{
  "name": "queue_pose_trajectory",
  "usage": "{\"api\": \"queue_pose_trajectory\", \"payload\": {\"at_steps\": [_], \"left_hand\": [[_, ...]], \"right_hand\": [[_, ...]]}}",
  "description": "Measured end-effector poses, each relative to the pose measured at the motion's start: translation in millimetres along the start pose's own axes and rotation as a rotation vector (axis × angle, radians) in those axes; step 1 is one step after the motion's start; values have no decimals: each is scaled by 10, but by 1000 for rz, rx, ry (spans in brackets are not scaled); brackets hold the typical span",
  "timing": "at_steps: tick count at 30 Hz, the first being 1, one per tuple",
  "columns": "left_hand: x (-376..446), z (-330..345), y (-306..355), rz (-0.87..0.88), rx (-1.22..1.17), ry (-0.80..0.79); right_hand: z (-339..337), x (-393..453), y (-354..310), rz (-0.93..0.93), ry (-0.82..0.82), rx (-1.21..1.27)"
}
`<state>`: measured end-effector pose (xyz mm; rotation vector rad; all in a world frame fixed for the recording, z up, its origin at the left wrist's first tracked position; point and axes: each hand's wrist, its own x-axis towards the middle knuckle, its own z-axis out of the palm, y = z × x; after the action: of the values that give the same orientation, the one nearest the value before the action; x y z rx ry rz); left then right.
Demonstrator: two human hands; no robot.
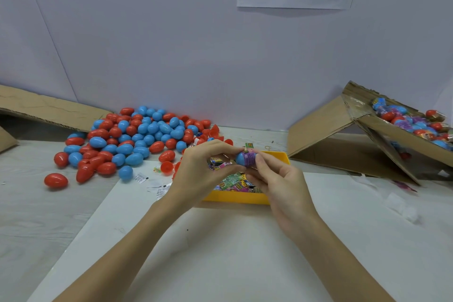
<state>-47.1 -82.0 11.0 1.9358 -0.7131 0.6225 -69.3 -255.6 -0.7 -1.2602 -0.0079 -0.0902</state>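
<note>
A blue plastic egg (241, 158) with a purple printed band around its middle is held above a yellow tray (235, 197). My left hand (203, 167) pinches the egg's left end between thumb and fingers. My right hand (277, 179) grips its right side, thumb lying on the purple band. The tray holds several colourful printed labels (232, 182), partly hidden by both hands.
A heap of red and blue eggs (132, 137) lies at the back left, with loose red halves (168, 168) beside it. A tilted cardboard box (382, 135) at the right holds banded eggs in a plastic bag. Flat cardboard (49, 110) lies far left. White paper (220, 240) covers the near table.
</note>
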Motion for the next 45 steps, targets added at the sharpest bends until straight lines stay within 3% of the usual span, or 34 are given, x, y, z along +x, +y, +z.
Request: {"api": "queue_pose_trajectory", "payload": {"at_steps": [8, 14, 17, 20, 24, 28, 32, 40, 42, 45], "left_hand": [[-18, 20, -20, 16, 67, 63], [15, 68, -25, -218, -251, -78], [16, 83, -59, -282, -328, -27], [8, 66, -94, -261, -303, 7], [7, 69, -96, -179, -254, -38], [-7, 109, -56, -282, -364, -24], [-17, 145, -74, -309, -296, 45], [-22, 129, -162, -279, -155, -37], [-40, 135, -195, -242, -26, -18], [-54, 96, -271, -92, 246, 3]], "right_hand": [[-24, 12, 1, -1, 7, 42], [-50, 17, -14, -55, -43, 55], [-46, 15, -12, -61, -68, 10], [-20, 17, -22, -21, -77, 48], [-26, 25, 2, -78, -18, -141], [-82, 44, -9, -125, -25, -228], [-121, 61, -10, -124, -68, -243], [-81, 88, 4, -129, -7, -365], [-100, 130, -73, -91, 26, -290], [-273, 387, -525, 31, 19, 205]]}}
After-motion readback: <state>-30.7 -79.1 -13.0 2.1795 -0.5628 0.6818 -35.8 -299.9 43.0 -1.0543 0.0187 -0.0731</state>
